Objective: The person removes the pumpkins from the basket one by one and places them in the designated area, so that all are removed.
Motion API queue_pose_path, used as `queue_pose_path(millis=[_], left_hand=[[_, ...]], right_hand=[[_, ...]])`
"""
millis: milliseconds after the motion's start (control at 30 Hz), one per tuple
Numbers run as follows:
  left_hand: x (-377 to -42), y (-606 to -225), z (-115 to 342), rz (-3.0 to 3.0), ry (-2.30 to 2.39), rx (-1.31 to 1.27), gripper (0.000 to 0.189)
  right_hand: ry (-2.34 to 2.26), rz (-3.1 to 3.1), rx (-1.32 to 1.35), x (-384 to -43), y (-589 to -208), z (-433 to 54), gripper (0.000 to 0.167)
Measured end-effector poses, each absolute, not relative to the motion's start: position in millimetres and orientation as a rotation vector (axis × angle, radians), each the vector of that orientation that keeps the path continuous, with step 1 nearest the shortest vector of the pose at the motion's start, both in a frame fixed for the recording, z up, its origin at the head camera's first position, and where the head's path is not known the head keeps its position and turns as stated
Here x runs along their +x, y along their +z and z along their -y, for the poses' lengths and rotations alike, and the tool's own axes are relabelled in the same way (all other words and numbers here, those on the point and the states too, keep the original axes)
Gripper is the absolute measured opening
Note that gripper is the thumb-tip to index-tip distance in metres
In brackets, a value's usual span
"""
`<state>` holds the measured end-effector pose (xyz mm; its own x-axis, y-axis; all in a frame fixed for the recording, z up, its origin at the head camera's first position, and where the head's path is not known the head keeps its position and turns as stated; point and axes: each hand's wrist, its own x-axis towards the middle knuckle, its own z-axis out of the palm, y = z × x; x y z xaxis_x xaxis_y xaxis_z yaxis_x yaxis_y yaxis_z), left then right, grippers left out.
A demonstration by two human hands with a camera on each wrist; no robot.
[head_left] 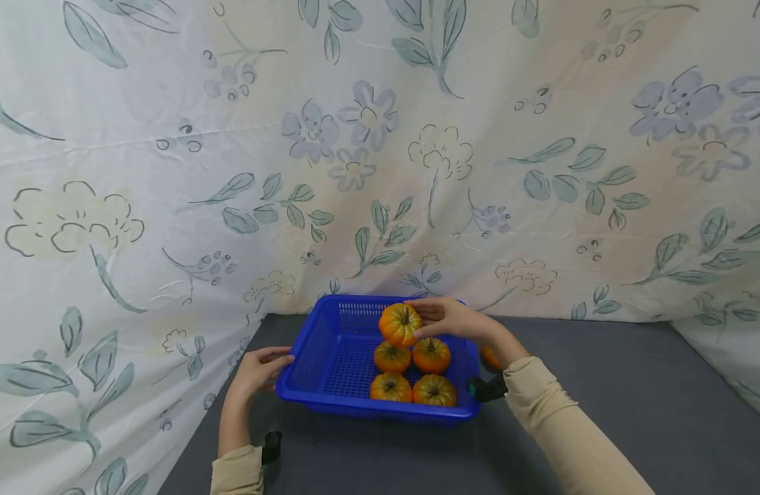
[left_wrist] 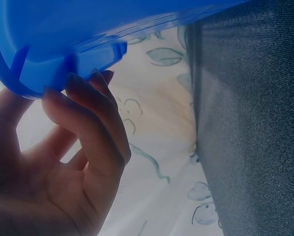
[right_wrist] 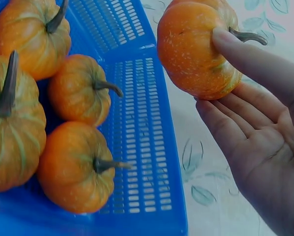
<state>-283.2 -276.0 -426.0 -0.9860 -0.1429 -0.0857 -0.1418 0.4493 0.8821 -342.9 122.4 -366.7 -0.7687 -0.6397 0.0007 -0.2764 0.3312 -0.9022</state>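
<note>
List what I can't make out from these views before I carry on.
- Head view: most of the pumpkin outside the blue basket, blocked by the right arm.
- Left wrist view: most of the blue basket, cut off by the top edge; the left hand's thumb tip, behind the rim.
- Right wrist view: some right hand fingertips, behind the held pumpkin.

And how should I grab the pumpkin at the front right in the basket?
Probably by its round sides, coming from above: that pumpkin sits top up and uncovered, with other pumpkins left and behind, and the basket wall in front.
</note>
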Motion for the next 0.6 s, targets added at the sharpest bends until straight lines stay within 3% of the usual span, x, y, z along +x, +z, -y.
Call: queue_pose_path(millis=[600], left_hand=[[-281.4,-425.4,275.5,2.666,-1.636,0.225,0.047]], right_hand=[[-1.522,-2.326,-0.741,-343.3,-372.7,-181.9,0.07]])
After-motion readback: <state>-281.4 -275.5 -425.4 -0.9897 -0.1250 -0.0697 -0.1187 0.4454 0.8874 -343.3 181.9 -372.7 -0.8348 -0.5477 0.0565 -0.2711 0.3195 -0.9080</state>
